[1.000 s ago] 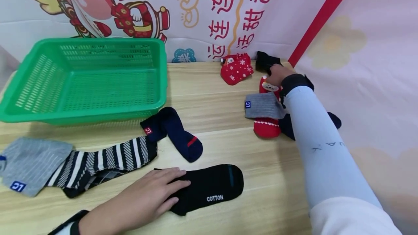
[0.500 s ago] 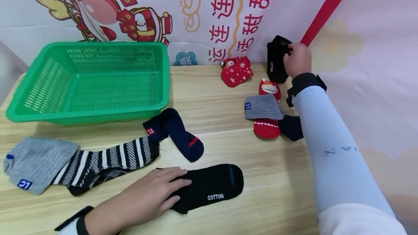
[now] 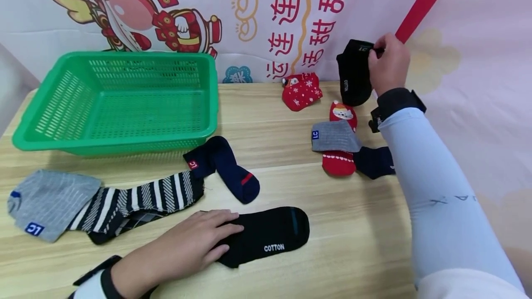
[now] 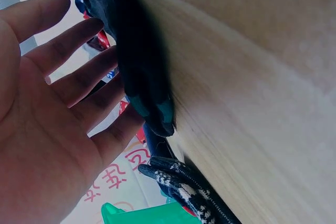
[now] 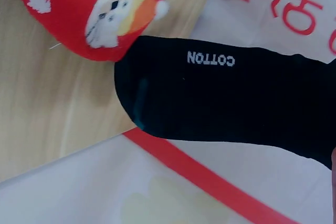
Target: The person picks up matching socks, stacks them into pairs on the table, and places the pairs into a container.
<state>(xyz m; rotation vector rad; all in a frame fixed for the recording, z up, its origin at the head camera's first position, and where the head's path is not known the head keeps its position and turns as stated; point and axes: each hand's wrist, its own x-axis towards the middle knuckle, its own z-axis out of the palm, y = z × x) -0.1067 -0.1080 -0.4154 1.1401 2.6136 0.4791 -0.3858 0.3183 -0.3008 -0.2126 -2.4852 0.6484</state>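
My right hand [image 3: 389, 64] pinches a black sock [image 3: 355, 75] by its cuff at the back right. The sock hangs toe down, and "COTTON" on it reads upside down in the right wrist view. Near the front, my left hand [image 3: 195, 243] rests with extended fingers on the cuff end of another black sock [image 3: 274, 234], which lies flat with its own "COTTON" lettering. Below the raised sock lie a red sock with a cat face [image 3: 342, 113], a grey sock [image 3: 334, 135] across it and a dark navy sock [image 3: 374, 161].
A green plastic basket [image 3: 116, 144] stands at the back left. In front of it are a grey sock [image 3: 54, 202], a striped sock [image 3: 145, 200] and a navy sock [image 3: 232, 170]. A red snowflake sock [image 3: 302, 91] lies by the printed cloth backdrop [image 3: 249, 59].
The right hand has lifted the black sock off the back right of the table, up and slightly to the right. The left hand still rests on the other black sock.
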